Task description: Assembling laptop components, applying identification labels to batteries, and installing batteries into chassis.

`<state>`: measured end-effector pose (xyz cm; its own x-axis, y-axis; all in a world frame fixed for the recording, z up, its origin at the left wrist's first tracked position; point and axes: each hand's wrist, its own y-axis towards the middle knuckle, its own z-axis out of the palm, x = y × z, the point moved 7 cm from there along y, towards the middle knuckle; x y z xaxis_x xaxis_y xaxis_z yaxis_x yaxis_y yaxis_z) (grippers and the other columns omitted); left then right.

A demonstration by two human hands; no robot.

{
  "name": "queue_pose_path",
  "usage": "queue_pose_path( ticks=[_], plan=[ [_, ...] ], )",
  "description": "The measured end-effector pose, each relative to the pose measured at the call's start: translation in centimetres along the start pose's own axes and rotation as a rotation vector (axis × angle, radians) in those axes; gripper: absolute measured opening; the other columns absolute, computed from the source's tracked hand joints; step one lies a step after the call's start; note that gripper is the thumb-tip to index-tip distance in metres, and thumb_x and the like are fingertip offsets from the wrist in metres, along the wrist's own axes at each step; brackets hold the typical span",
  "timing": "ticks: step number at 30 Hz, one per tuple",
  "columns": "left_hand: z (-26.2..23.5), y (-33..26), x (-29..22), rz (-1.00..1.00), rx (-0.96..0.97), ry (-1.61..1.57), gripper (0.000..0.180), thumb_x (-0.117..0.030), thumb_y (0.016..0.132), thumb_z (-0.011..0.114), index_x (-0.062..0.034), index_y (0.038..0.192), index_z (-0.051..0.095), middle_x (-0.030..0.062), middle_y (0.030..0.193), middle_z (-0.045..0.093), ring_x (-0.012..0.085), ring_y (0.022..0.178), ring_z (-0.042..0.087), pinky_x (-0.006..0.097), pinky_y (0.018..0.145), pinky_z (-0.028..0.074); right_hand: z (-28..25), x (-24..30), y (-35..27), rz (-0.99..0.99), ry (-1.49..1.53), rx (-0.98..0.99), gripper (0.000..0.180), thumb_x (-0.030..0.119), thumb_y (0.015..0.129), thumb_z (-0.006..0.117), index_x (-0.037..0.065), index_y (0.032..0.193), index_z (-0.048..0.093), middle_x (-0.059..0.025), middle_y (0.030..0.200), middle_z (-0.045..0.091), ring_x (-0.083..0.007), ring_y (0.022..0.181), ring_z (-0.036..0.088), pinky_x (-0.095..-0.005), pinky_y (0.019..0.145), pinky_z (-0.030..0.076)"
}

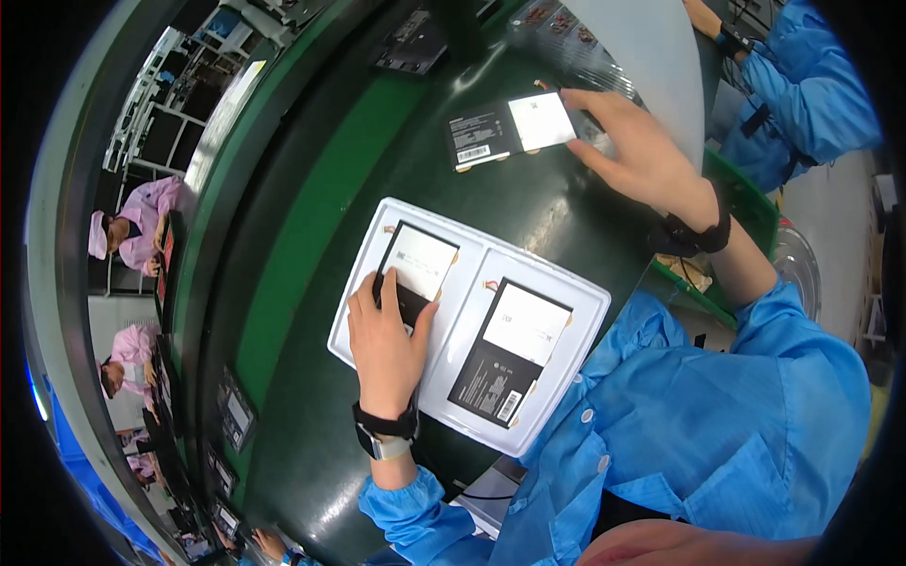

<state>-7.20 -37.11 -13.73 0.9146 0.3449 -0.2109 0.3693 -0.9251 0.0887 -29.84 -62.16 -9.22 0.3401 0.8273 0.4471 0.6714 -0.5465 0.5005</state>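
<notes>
A flat black-and-white battery pack [510, 130] lies over the dark green table at the far side. My right hand [637, 151] pinches its right end between thumb and fingers. Nearer to me a white two-compartment plastic tray [469, 283] sits tilted on the table, with one battery pack in each compartment. My left hand [389, 344] reaches over the left battery pack [422, 261], thumb at one edge and fingers across it, covering its lower part. The right battery pack [510, 354] lies untouched in its compartment. Small flex connectors stick out at the packs' upper corners.
Left of the table runs a green conveyor belt [283, 255] carrying dark flat devices [236, 410]. Clear plastic trays [566, 42] with small parts stand at the back. A green crate [746, 189] is at right. Co-workers in pink [142, 222] and blue [812, 85] sit nearby.
</notes>
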Motion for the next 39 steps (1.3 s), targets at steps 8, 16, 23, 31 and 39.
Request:
queue_pose_path(
  ticks=[8, 16, 23, 31, 39],
  plan=[
    [-0.7, 0.4, -0.1, -0.040, 0.063, -0.060, 0.062, -0.030, 0.086, 0.079, 0.0013, 0.135, 0.057, 0.0263, 0.137, 0.052, 0.0434, 0.123, 0.053, 0.048, 0.103, 0.046, -5.1, 7.5, 1.2, -0.155, 0.670, 0.402, 0.033, 0.011, 0.094, 0.069, -0.001, 0.125, 0.066, -0.0147, 0.096, 0.077, -0.0219, 0.082, 0.076, -0.0313, 0.073, 0.059],
    [-8.2, 3.0, -4.9, 0.199, 0.089, -0.023, 0.049, -0.025, 0.088, 0.077, -0.0030, 0.129, 0.064, 0.0200, 0.136, 0.062, 0.0387, 0.123, 0.059, 0.045, 0.102, 0.050, -14.7, 5.1, 7.8, -0.050, 0.453, -0.623, 0.020, 0.003, 0.098, 0.065, -0.007, 0.115, 0.065, -0.0132, 0.110, 0.070, -0.0187, 0.105, 0.067, -0.0323, 0.092, 0.053],
    [-18.5, 7.0, -14.2, 0.507, -0.329, -0.250, 0.028, -0.011, 0.087, 0.074, -0.0032, 0.114, 0.069, 0.0121, 0.120, 0.070, 0.0333, 0.107, 0.066, 0.041, 0.092, 0.052, -11.5, 2.1, 13.2, -0.119, 0.793, -0.047, 0.028, 0.022, 0.104, 0.064, -0.001, 0.119, 0.069, -0.0029, 0.106, 0.073, -0.0055, 0.094, 0.066, -0.0210, 0.084, 0.052],
    [-22.3, 8.8, -18.6, 0.520, -0.724, -0.379, 0.024, -0.005, 0.083, 0.079, -0.0026, 0.104, 0.068, 0.0115, 0.105, 0.067, 0.0288, 0.099, 0.065, 0.038, 0.087, 0.053, -10.6, 6.0, 10.6, -0.096, 1.017, 0.025, 0.016, 0.011, 0.097, 0.072, -0.003, 0.105, 0.069, -0.0041, 0.097, 0.072, -0.0073, 0.090, 0.067, -0.0245, 0.082, 0.055],
    [-22.3, 8.3, -17.8, 0.497, -0.801, -0.367, 0.021, -0.007, 0.083, 0.082, -0.0026, 0.098, 0.069, 0.0101, 0.101, 0.069, 0.0287, 0.090, 0.066, 0.038, 0.079, 0.053, -10.1, 9.5, 9.7, -0.223, 1.062, 0.060, 0.015, 0.007, 0.096, 0.072, -0.003, 0.107, 0.070, -0.0045, 0.098, 0.072, -0.0084, 0.093, 0.066, -0.0258, 0.086, 0.055]
  ],
)
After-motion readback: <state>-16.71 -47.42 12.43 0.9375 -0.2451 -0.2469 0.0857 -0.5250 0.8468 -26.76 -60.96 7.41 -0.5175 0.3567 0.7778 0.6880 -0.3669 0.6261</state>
